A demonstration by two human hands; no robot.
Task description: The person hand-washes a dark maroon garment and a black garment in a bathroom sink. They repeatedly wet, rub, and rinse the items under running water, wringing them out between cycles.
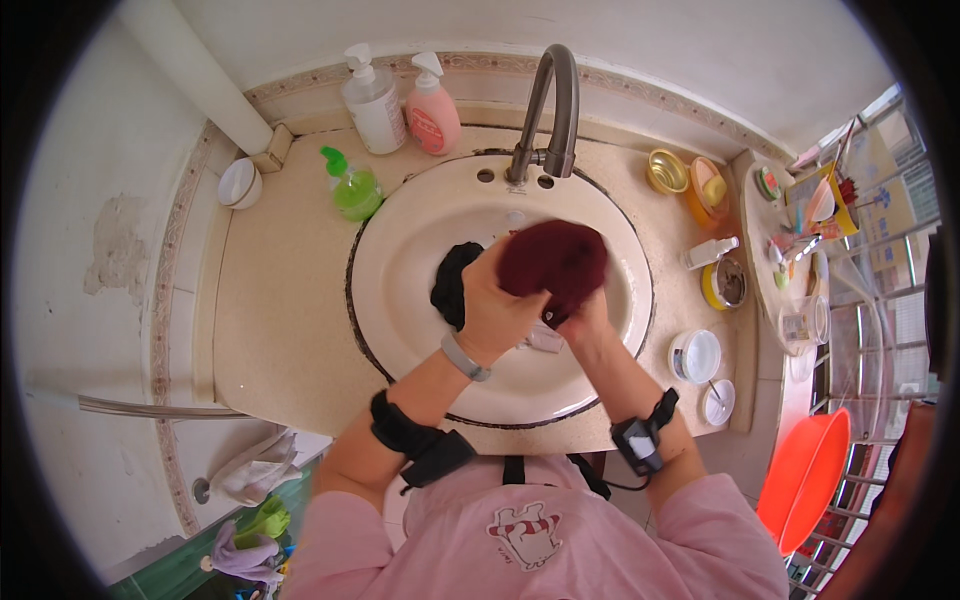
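Note:
Above the oval ceramic washbasin (405,345), a dark red cloth item (559,259) is bunched between my hands. It looks blurred. My left hand (495,304) grips its left side, with a grey band around the wrist. From below and to the right, my right hand (589,315) holds the same cloth, its fingers mostly hidden by it. A crumpled black cloth (451,285) lies in the basin, partly behind my left hand. Beneath my wrists, a pale pinkish thing (546,339) shows in the basin; what it is cannot be made out.
A curved metal faucet (562,112) rises behind the basin. Pump bottles, one with green liquid (357,193) and one pink (433,112), stand at the back left. Several small bowls and tubs, including a white tub (695,355), line the right. An orange-red basin (806,480) leans lower right.

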